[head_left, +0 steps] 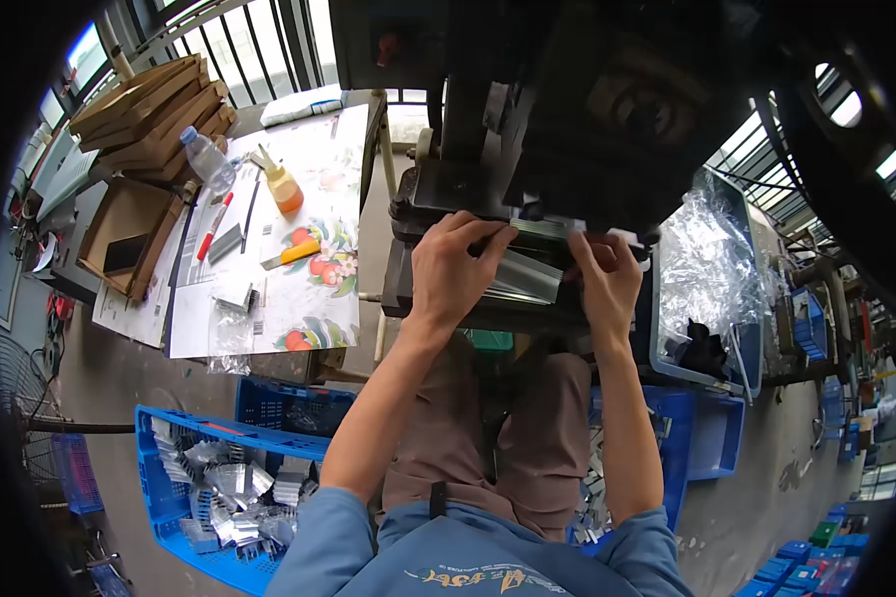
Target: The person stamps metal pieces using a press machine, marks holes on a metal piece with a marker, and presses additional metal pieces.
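Observation:
At the front of a dark press machine [458,189], my left hand [453,267] and my right hand [607,279] sit on either side of a ribbed aluminium strip [541,229]. The left thumb and forefinger pinch together at its left end. On the right end, the thumb and fingertips of my other hand are closed. Under the press head, the strip's back edge is partly hidden. A second, wider silvery ribbed aluminium piece [524,279] lies nearer to me on the machine bed, between both hands.
On the left, a table [319,209] bears a bottle of orange liquid [283,187], a red marker [214,227], a yellow-handled cutter [294,254] and cardboard boxes [154,109]. Below it stands a blue crate [154,497] of metal parts. A plastic-lined bin [657,338] stands right.

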Demonstrator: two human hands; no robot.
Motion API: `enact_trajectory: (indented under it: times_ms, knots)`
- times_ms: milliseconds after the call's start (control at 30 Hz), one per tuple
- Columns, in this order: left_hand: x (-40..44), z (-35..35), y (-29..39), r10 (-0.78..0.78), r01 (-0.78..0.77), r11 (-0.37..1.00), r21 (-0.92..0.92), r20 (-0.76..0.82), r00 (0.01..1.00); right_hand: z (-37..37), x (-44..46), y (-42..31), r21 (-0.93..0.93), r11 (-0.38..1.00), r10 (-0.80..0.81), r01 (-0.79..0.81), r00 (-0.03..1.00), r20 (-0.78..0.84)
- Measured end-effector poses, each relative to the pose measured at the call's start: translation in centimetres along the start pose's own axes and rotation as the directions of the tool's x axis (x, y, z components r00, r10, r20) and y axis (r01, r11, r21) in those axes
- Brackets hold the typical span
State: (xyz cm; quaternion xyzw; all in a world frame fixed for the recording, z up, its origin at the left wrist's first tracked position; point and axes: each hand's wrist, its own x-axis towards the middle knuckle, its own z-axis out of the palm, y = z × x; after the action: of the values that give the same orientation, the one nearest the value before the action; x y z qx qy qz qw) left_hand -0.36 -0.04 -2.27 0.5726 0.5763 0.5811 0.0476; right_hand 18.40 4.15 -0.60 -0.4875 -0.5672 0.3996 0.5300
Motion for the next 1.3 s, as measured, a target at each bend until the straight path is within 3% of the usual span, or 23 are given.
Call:
enact_trajectory:
  times_ms: [33, 167, 333, 433, 500, 600, 667, 700, 867, 967, 1033, 1067, 1100, 1133, 1167, 1233, 1300]
  knots:
    - [0.0, 0.0, 0.0, -0.024, 0.024, 1.000, 0.001, 0.014, 1.000, -0.2, -0.1, -0.4, 0.023, 0.990, 0.141, -0.141, 0.990, 0.002]
    - [0.0, -0.4, 0.3, -0.038, 0.037, 0.999, 0.020, 0.056, 0.998, 0.4, 0.0, -1.6, 0.179, 0.925, 0.332, -0.334, 0.943, 0.042]
    - [0.0, -0.9, 0.6, -0.037, 0.036, 0.999, 0.020, 0.063, 0.997, 0.3, -0.1, -1.3, 0.302, 0.879, 0.367, -0.370, 0.928, 0.068]
    - [-0.6, -1.9, 1.0, -0.038, 0.043, 0.999, -0.032, 0.146, 0.989, -1.1, -2.3, -2.1, 0.333, 0.900, 0.292, -0.281, 0.956, 0.015]
    - [-1.4, -3.2, 2.1, 0.216, -0.210, 0.976, -0.056, 0.145, 0.966, -2.2, -5.3, -3.9, 0.289, 0.919, 0.298, -0.267, 0.952, -0.069]
    - [-3.1, -4.6, 5.1, 0.265, -0.263, 0.964, -0.037, 0.099, 0.959, -3.2, -9.4, -5.5, 0.272, 0.940, 0.252, -0.205, 0.956, -0.150]
    - [-4.4, -5.0, 6.4, 0.282, -0.277, 0.959, -0.051, 0.128, 0.951, -4.0, -10.9, -5.5, 0.209, 0.977, 0.083, -0.046, 0.981, -0.173]
    - [-4.8, -5.3, 7.0, 0.304, -0.299, 0.953, -0.057, 0.135, 0.943, -4.3, -11.5, -5.9, 0.218, 0.974, 0.097, -0.056, 0.978, -0.185]
    - [-5.6, -4.9, 9.5, 0.478, -0.501, 0.865, 0.041, 0.240, 0.845, -5.3, -13.3, -5.7, 0.323, 0.945, 0.081, -0.040, 0.990, -0.116]
    - [-5.8, -4.6, 9.3, 0.454, -0.492, 0.870, 0.023, 0.347, 0.820, -6.2, -13.7, -4.7, 0.317, 0.948, 0.057, -0.035, 0.996, -0.062]
    - [-6.9, -4.3, 9.3, 0.384, -0.404, 0.915, -0.018, 0.349, 0.855, -6.8, -13.6, -5.0, 0.380, 0.913, 0.170, -0.149, 0.985, -0.022]
    - [-7.7, -4.1, 9.9, 0.015, 0.042, 0.989, -0.141, 0.383, 0.924, -7.3, -13.6, -4.5, 0.354, 0.923, 0.165, -0.149, 0.986, -0.016]
    - [-8.3, -4.0, 10.1, -0.344, 0.481, 0.846, -0.229, 0.454, 0.822, -7.9, -13.6, -3.7, 0.359, 0.920, 0.177, -0.159, 0.984, -0.016]
    - [-8.5, -4.1, 9.8, -0.361, 0.564, 0.762, -0.318, 0.516, 0.777, -8.5, -13.6, -2.9, 0.343, 0.921, 0.193, -0.182, 0.981, 0.002]
    - [-8.6, -4.1, 9.5, -0.366, 0.569, 0.762, -0.310, 0.518, 0.773, -9.0, -13.6, -2.3, 0.327, 0.923, 0.207, -0.202, 0.978, 0.019]
    - [-8.7, -4.0, 9.1, -0.451, 0.699, 0.660, -0.275, 0.599, 0.662, -9.6, -13.7, -1.6, 0.320, 0.926, 0.204, -0.202, 0.979, 0.028]
    - [-8.9, -3.5, 9.5, -0.448, 0.698, 0.644, -0.313, 0.586, 0.676, -10.0, -13.9, -1.2, 0.295, 0.930, 0.214, -0.218, 0.976, 0.045]
